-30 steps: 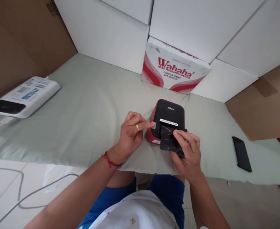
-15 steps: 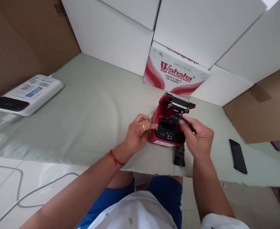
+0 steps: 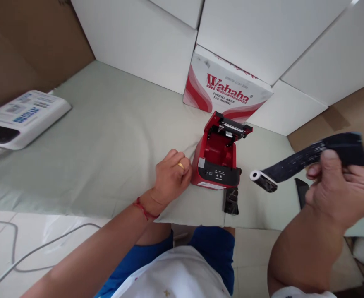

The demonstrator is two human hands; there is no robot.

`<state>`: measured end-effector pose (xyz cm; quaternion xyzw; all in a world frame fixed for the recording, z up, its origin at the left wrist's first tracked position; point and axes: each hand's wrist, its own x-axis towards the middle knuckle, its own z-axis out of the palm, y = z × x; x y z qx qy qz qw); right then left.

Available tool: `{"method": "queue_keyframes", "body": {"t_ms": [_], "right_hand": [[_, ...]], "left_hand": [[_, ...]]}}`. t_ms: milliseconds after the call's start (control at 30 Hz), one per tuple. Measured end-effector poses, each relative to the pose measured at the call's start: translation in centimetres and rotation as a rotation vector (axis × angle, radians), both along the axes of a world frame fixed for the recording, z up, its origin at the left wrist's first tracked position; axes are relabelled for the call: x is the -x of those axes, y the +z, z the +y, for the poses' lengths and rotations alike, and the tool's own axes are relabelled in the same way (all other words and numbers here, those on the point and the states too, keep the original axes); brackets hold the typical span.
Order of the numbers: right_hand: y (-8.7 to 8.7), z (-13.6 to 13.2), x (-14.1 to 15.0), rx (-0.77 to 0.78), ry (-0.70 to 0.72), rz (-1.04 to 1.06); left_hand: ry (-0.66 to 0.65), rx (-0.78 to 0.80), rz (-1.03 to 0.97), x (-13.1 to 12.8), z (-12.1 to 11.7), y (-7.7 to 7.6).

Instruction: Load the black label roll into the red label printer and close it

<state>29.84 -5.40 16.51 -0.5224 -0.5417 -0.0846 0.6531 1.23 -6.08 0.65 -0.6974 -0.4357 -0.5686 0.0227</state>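
Observation:
A small red receipt printer (image 3: 197,174) sits on the cloth with its lid (image 3: 231,126) tilted up, showing a hollow red bay inside. My left hand (image 3: 172,174) is curled into a fist at the printer's left side, close against it; nothing shows in its fingers. Off to the right, my right hand (image 3: 340,186) pinches a blackened paper strip (image 3: 296,161) in the air. The strip's left end is wound into a small paper roll (image 3: 264,181) with a white end. Another crumpled dark strip (image 3: 231,201) lies at the printer's front.
Behind the printer stands a white and red Wahaha carton (image 3: 228,87) against white boxes (image 3: 138,41). At the left lies a white device (image 3: 29,118) with a dark panel. A black phone-like object (image 3: 301,192) is partly covered by my right hand. Grey cable (image 3: 54,244) runs over the floor.
My right hand has lifted the paper roll out of the printer and carried it to the right. My left hand has come off the printer's front corner and curled up.

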Motion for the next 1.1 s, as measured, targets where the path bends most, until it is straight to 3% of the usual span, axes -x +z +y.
{"method": "queue_keyframes", "body": {"t_ms": [100,200,267,333,433,500,567,667,800,900,1000,1100], "right_hand": [[-1.8,-1.3,-2.8,0.145,-0.072,-0.092],[-4.7,-3.3,-5.0,0.248,-0.085,-0.374],[-6.4,-4.8,-6.1,0.395,0.071,-0.605],[-7.4,-6.2,-7.0,0.59,0.334,-0.739],[-7.5,-7.2,-7.7,0.932,0.685,-0.728],[-7.2,-6.9,-7.6,1.032,0.772,-0.673],[-7.2,-5.6,-7.0,0.947,0.699,-0.617],[-8.4,-2.1,-5.4,0.79,0.476,-0.59],[-10.8,1.8,-3.1,0.876,0.418,-0.75],[-11.5,2.7,-2.2,0.937,0.436,-0.827],[-10.8,2.1,-2.1,0.987,0.431,-0.879],[-7.8,0.7,-2.4,1.061,0.54,-0.924]], "left_hand": [[-0.077,0.036,-0.031,-0.1,0.0,0.0],[-0.132,0.091,-0.147,-0.1,-0.3,0.5],[-0.156,0.113,-0.198,0.0,-0.6,0.9],[-0.188,0.116,-0.207,0.2,-0.9,1.3],[-0.26,0.123,-0.214,0.5,-1.2,1.3],[-0.281,0.137,-0.219,0.7,-1.2,1.1],[-0.241,0.136,-0.217,0.8,-1.1,0.8],[-0.175,0.113,-0.188,0.8,-0.9,0.5],[-0.213,0.104,-0.137,0.8,-0.7,0.5],[-0.219,0.107,-0.141,0.7,-0.6,0.4],[-0.229,0.095,-0.129,0.7,-0.6,0.3],[-0.25,0.091,-0.133,0.6,-0.7,0.4]]}}
